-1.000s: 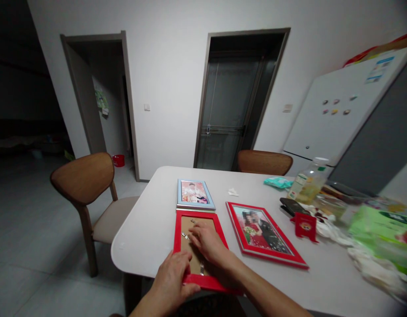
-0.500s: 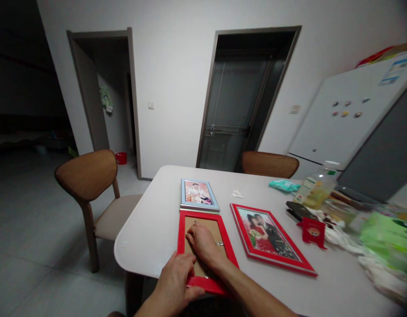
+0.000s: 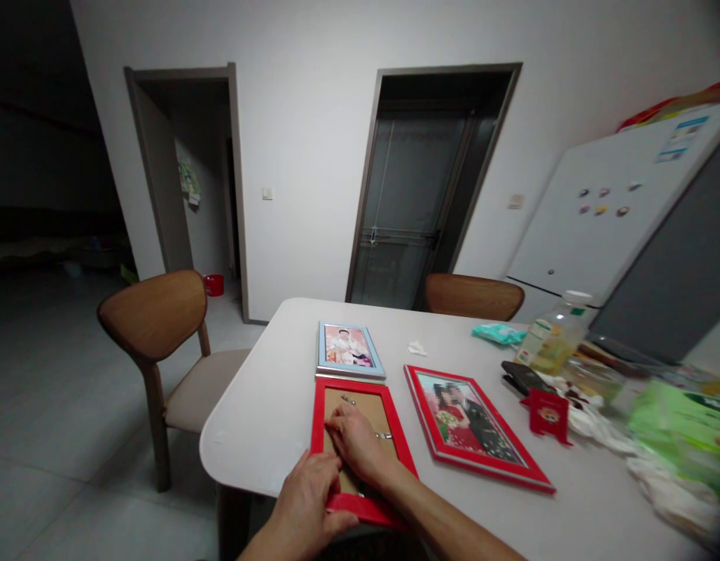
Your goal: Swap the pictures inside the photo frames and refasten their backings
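A red picture frame point(image 3: 319, 413) lies face down at the table's near edge, its brown backing board point(image 3: 365, 405) showing. My left hand point(image 3: 307, 495) grips the lower left corner, with the thumb on the bottom bar. Over the board reaches my right hand point(image 3: 357, 440), fingertips pinched together at the inner left edge; whatever they hold is hidden. One metal clip point(image 3: 347, 400) shows near the board's top and another clip point(image 3: 383, 435) at its right side. Behind it lies a light blue framed photo point(image 3: 349, 347), and to the right a red framed photo point(image 3: 477, 421), both face up.
On the white table point(image 3: 255, 413) are a scrap of tissue point(image 3: 417, 348), a teal packet point(image 3: 499, 334), a bottle point(image 3: 555, 335), a dark object point(image 3: 520, 379), a red card point(image 3: 548, 417) and a green package point(image 3: 681, 428). Wooden chairs stand left point(image 3: 161, 319) and behind point(image 3: 474, 296).
My right fingertips have moved down the board's left side, uncovering the top clip. My left hand stays at the frame's corner. The camera view has shifted slightly.
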`<state>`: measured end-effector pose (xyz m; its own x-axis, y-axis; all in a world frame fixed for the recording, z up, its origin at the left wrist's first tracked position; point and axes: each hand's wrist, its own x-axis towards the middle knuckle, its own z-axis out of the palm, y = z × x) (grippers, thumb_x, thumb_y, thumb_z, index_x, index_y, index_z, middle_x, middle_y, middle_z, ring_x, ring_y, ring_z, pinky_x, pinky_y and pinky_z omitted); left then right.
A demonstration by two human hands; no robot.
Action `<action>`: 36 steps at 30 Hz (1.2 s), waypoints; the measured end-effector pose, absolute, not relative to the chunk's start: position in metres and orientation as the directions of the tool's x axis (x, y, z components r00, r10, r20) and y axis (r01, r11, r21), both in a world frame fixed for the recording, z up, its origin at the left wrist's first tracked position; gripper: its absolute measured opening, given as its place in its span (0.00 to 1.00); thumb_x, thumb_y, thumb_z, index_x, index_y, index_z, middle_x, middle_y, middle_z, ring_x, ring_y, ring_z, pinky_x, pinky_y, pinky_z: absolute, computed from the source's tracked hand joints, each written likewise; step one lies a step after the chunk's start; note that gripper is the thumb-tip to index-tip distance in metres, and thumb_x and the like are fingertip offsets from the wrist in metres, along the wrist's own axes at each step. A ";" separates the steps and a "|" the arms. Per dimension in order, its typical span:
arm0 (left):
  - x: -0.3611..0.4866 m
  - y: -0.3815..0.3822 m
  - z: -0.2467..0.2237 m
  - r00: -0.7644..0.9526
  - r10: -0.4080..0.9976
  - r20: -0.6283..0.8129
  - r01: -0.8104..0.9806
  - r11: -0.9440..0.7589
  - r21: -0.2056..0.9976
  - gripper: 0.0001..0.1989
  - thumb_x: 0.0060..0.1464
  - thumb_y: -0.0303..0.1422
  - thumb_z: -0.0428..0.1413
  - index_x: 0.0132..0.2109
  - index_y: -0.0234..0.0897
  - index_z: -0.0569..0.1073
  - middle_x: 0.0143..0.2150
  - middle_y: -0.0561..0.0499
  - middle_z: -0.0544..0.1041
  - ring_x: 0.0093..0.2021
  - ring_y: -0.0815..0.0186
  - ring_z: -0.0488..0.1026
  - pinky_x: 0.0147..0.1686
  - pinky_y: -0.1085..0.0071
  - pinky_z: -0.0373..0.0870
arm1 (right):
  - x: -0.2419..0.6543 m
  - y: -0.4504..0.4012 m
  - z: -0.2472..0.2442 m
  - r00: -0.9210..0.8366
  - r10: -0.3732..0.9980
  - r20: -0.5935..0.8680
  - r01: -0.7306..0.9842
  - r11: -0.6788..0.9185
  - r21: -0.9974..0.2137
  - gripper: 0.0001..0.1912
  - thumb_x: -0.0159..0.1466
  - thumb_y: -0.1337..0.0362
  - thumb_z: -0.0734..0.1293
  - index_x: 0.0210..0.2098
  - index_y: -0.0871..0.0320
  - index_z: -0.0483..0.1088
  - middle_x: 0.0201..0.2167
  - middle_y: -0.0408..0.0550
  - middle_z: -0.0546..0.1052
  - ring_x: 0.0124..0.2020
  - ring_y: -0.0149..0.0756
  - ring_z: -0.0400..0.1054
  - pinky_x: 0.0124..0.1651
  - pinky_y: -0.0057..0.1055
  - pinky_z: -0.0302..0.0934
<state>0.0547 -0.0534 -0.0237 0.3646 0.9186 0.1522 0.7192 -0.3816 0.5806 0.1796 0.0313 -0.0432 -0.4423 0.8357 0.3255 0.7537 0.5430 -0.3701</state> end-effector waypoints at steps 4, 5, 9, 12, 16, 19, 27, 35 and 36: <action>0.054 -0.053 -0.027 0.380 0.909 0.169 0.705 -0.403 0.584 0.27 0.34 0.33 0.63 0.45 0.34 0.67 0.36 0.50 0.73 0.37 0.62 0.67 0.40 0.67 0.63 | 0.189 0.044 -0.034 -0.363 0.870 0.334 0.812 0.471 -0.345 0.10 0.57 0.69 0.58 0.36 0.60 0.68 0.36 0.50 0.70 0.38 0.33 0.60 0.41 0.26 0.52; 0.054 -0.053 -0.028 0.382 0.908 0.169 0.701 -0.405 0.587 0.28 0.34 0.34 0.63 0.46 0.34 0.66 0.36 0.49 0.73 0.38 0.61 0.67 0.41 0.66 0.63 | 0.192 0.049 -0.032 -0.307 0.891 0.333 0.850 0.414 -0.325 0.11 0.57 0.68 0.58 0.38 0.60 0.67 0.38 0.51 0.69 0.40 0.34 0.60 0.43 0.27 0.52; 0.054 -0.051 -0.033 0.378 0.908 0.181 0.701 -0.409 0.584 0.30 0.33 0.34 0.63 0.47 0.33 0.66 0.37 0.47 0.73 0.41 0.59 0.67 0.46 0.62 0.61 | 0.197 0.071 -0.030 -0.195 0.934 0.299 0.924 0.277 -0.263 0.10 0.57 0.66 0.58 0.33 0.63 0.69 0.36 0.56 0.68 0.39 0.39 0.60 0.41 0.31 0.52; 0.053 -0.050 -0.037 0.388 0.896 0.217 0.684 -0.437 0.584 0.29 0.34 0.34 0.63 0.47 0.34 0.66 0.37 0.48 0.73 0.42 0.59 0.67 0.47 0.61 0.60 | 0.192 0.077 -0.033 -0.207 0.930 0.304 0.921 0.291 -0.261 0.10 0.57 0.67 0.58 0.31 0.64 0.69 0.35 0.56 0.68 0.38 0.38 0.60 0.40 0.30 0.52; 0.053 -0.049 -0.040 0.384 0.892 0.240 0.667 -0.447 0.595 0.28 0.33 0.34 0.63 0.46 0.36 0.67 0.36 0.49 0.73 0.39 0.60 0.68 0.45 0.61 0.62 | 0.183 0.074 -0.038 -0.254 0.913 0.320 0.903 0.343 -0.260 0.11 0.58 0.68 0.56 0.28 0.63 0.69 0.35 0.54 0.69 0.37 0.36 0.59 0.41 0.28 0.51; 0.053 -0.049 -0.041 0.386 0.893 0.231 0.675 -0.444 0.589 0.29 0.34 0.34 0.63 0.47 0.35 0.66 0.37 0.48 0.73 0.39 0.59 0.68 0.46 0.59 0.61 | 0.181 0.073 -0.041 -0.283 0.901 0.329 0.890 0.374 -0.259 0.12 0.58 0.68 0.56 0.26 0.63 0.69 0.35 0.54 0.69 0.36 0.35 0.59 0.40 0.27 0.51; 0.052 -0.050 -0.038 0.385 0.889 0.247 0.663 -0.453 0.596 0.28 0.33 0.35 0.63 0.45 0.33 0.67 0.37 0.48 0.73 0.42 0.60 0.67 0.49 0.60 0.59 | 0.189 0.080 -0.043 -0.255 0.909 0.331 0.891 0.353 -0.284 0.14 0.59 0.70 0.53 0.27 0.62 0.69 0.31 0.51 0.71 0.32 0.33 0.60 0.36 0.26 0.51; 0.053 -0.050 -0.036 0.393 0.892 0.224 0.673 -0.445 0.591 0.26 0.36 0.37 0.62 0.45 0.33 0.68 0.37 0.47 0.73 0.40 0.59 0.68 0.47 0.60 0.61 | 0.199 0.082 -0.034 -0.272 0.935 0.229 0.893 0.334 -0.301 0.12 0.56 0.69 0.57 0.23 0.62 0.70 0.26 0.49 0.72 0.30 0.32 0.62 0.31 0.25 0.49; 0.053 -0.050 -0.037 0.393 0.892 0.224 0.672 -0.444 0.592 0.27 0.35 0.37 0.63 0.45 0.32 0.68 0.37 0.46 0.73 0.40 0.59 0.68 0.47 0.60 0.60 | 0.200 0.084 -0.033 -0.275 0.938 0.210 0.894 0.330 -0.303 0.12 0.55 0.69 0.58 0.21 0.62 0.70 0.25 0.49 0.72 0.28 0.32 0.62 0.31 0.25 0.49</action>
